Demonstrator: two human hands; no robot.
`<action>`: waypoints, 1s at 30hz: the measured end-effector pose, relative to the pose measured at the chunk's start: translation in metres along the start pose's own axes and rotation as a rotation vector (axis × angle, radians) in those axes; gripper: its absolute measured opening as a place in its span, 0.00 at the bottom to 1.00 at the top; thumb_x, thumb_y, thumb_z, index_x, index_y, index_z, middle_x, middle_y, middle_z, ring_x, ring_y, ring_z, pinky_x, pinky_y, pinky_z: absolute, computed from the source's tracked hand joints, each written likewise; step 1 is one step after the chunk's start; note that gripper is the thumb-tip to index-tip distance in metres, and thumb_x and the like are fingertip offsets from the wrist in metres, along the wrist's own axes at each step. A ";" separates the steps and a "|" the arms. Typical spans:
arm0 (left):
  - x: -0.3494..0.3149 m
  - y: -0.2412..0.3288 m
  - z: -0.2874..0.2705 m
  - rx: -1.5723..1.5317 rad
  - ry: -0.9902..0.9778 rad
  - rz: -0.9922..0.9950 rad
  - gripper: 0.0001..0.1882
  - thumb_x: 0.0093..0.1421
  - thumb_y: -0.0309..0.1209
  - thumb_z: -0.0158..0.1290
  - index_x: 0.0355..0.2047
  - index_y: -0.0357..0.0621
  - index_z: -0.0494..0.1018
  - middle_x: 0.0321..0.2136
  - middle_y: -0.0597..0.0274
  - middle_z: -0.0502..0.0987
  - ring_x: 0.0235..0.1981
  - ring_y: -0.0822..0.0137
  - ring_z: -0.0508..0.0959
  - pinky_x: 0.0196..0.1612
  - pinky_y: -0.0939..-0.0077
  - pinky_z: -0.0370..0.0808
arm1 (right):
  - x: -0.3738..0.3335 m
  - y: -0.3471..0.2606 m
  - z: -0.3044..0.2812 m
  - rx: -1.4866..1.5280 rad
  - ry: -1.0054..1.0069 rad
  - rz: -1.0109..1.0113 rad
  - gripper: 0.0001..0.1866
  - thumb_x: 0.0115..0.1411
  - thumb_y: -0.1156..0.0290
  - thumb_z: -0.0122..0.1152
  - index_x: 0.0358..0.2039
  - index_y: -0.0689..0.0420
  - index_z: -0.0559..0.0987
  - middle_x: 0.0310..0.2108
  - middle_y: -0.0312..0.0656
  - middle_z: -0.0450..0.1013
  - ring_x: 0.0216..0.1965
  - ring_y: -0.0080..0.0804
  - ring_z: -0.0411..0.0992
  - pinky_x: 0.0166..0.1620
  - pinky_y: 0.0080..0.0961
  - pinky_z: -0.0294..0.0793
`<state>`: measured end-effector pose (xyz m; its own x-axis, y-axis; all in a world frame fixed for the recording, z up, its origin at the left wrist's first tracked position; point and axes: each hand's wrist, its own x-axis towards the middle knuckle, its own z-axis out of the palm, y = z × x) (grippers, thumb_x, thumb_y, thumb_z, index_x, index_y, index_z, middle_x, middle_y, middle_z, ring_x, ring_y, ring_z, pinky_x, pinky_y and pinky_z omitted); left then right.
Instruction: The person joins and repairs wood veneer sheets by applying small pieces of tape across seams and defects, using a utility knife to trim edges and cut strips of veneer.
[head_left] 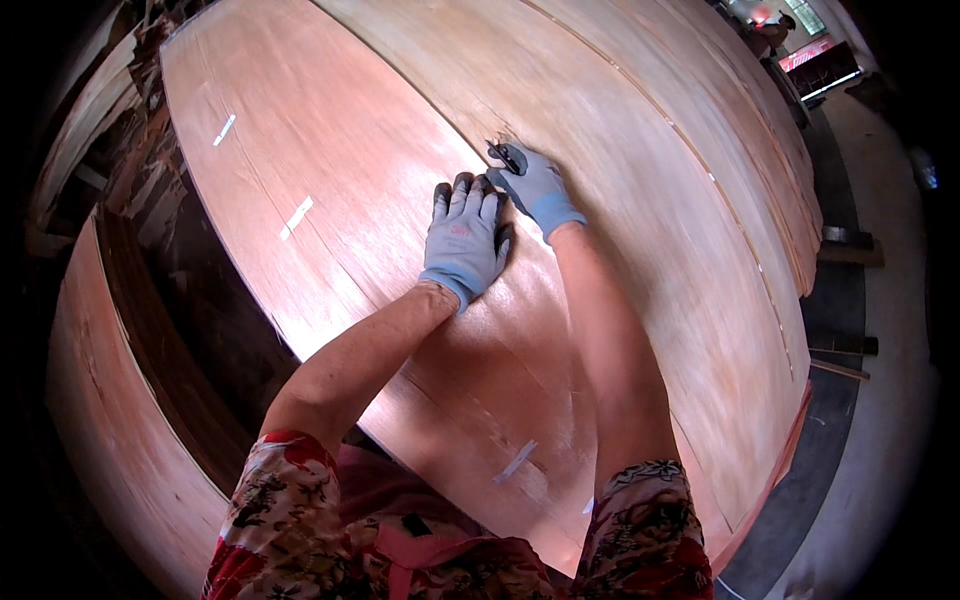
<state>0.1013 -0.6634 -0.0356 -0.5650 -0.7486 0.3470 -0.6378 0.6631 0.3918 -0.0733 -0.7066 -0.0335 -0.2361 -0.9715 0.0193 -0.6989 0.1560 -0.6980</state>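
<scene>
- Two gloved hands were in view, both the person's own, each in a grey-blue work glove with a lighter blue cuff.
- One small dark tool (503, 156) was seen, a short blade-like cutter, lying at the fingertips of the right hand (538, 187) on the seam line of the wood.
- One top veneer sheet (330, 150), reddish-tan, lay under both hands; a second, paler sheet (640, 150) overlapped it to the right along a curved seam. More sheets were stacked at the far right edge; their number could not be counted.
- Four short strips of pale tape (296, 217) were counted on the veneer: two upper left, two near the lower edge close to the person's body.
- No containers were visible; the veneer stack itself carried only the tape strips, the tool and the hands.
- Left hand (464, 240): flat, palm down, fingers spread and pressed on the top sheet, just beside the right hand; it gripped nothing.
- Right hand: fingers curled around the dark tool, holding it against the seam, wrist bent left.
- Both forearms were bare and reached forward from short floral sleeves (280, 500) at the lower edge.
- Another veneer sheet (110, 420) lay lower left, well apart, beyond a dark gap.
</scene>
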 end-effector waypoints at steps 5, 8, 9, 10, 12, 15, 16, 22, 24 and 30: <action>0.007 -0.009 -0.009 -0.009 -0.061 0.029 0.24 0.62 0.42 0.51 0.53 0.40 0.69 0.57 0.44 0.70 0.64 0.45 0.64 0.67 0.47 0.55 | 0.002 -0.004 0.004 -0.086 0.003 0.049 0.26 0.51 0.60 0.70 0.51 0.51 0.80 0.49 0.46 0.79 0.51 0.47 0.76 0.54 0.36 0.76; 0.020 -0.013 -0.020 -0.025 -0.067 0.092 0.18 0.62 0.41 0.52 0.47 0.44 0.71 0.51 0.51 0.74 0.60 0.47 0.68 0.64 0.46 0.59 | 0.003 0.005 0.003 -0.042 0.051 -0.025 0.26 0.51 0.59 0.71 0.51 0.51 0.80 0.49 0.46 0.79 0.51 0.46 0.76 0.54 0.36 0.76; 0.018 -0.017 -0.015 0.025 -0.015 0.102 0.18 0.62 0.42 0.52 0.47 0.44 0.71 0.51 0.51 0.74 0.60 0.47 0.68 0.64 0.45 0.58 | 0.004 0.003 0.006 -0.064 0.071 -0.033 0.26 0.51 0.59 0.71 0.52 0.51 0.80 0.48 0.46 0.79 0.50 0.46 0.77 0.53 0.36 0.76; 0.016 -0.022 -0.011 0.074 0.037 0.113 0.19 0.62 0.42 0.52 0.47 0.44 0.71 0.51 0.50 0.74 0.61 0.48 0.68 0.64 0.44 0.58 | 0.005 0.002 0.009 -0.087 0.093 -0.040 0.26 0.52 0.59 0.70 0.52 0.51 0.80 0.48 0.46 0.79 0.50 0.46 0.77 0.53 0.36 0.76; 0.016 -0.020 -0.007 0.135 0.061 0.124 0.22 0.62 0.44 0.52 0.51 0.43 0.70 0.54 0.49 0.72 0.63 0.48 0.66 0.66 0.42 0.55 | 0.004 0.008 0.006 -0.099 0.101 -0.034 0.26 0.52 0.58 0.70 0.52 0.51 0.80 0.48 0.46 0.79 0.50 0.47 0.76 0.53 0.37 0.76; 0.015 -0.019 0.000 0.087 0.054 0.098 0.26 0.62 0.45 0.51 0.55 0.43 0.69 0.57 0.50 0.70 0.65 0.48 0.64 0.67 0.42 0.53 | -0.002 0.009 -0.006 -0.028 0.088 0.000 0.25 0.55 0.58 0.69 0.53 0.51 0.79 0.46 0.47 0.79 0.47 0.46 0.77 0.51 0.37 0.76; 0.015 -0.021 0.002 0.100 0.037 0.095 0.26 0.63 0.46 0.51 0.56 0.43 0.69 0.58 0.50 0.69 0.65 0.48 0.64 0.67 0.42 0.53 | -0.007 0.009 -0.014 0.003 0.109 0.022 0.24 0.56 0.60 0.68 0.53 0.51 0.79 0.44 0.47 0.80 0.44 0.44 0.79 0.48 0.36 0.77; 0.015 -0.017 -0.015 0.107 -0.063 0.055 0.30 0.64 0.51 0.49 0.59 0.45 0.68 0.63 0.51 0.66 0.67 0.49 0.61 0.67 0.42 0.52 | -0.095 -0.038 -0.066 0.324 0.143 0.178 0.18 0.63 0.71 0.63 0.53 0.56 0.78 0.30 0.39 0.79 0.23 0.21 0.74 0.28 0.22 0.74; 0.016 -0.013 -0.015 0.134 -0.032 0.076 0.32 0.64 0.52 0.49 0.61 0.46 0.67 0.63 0.51 0.66 0.68 0.49 0.60 0.68 0.42 0.51 | -0.116 -0.026 -0.053 0.187 0.067 0.272 0.21 0.59 0.69 0.68 0.54 0.54 0.78 0.31 0.42 0.79 0.25 0.23 0.76 0.30 0.24 0.75; 0.015 -0.018 -0.006 0.189 -0.058 0.091 0.37 0.64 0.56 0.48 0.67 0.49 0.62 0.67 0.51 0.61 0.69 0.48 0.58 0.69 0.40 0.47 | -0.118 -0.007 -0.029 0.224 0.057 0.337 0.24 0.55 0.68 0.70 0.53 0.55 0.77 0.33 0.46 0.80 0.23 0.27 0.75 0.28 0.29 0.75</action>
<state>0.1079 -0.6865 -0.0328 -0.6505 -0.6879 0.3219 -0.6666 0.7202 0.1922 -0.0599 -0.5884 -0.0099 -0.4684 -0.8602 -0.2015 -0.4129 0.4148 -0.8108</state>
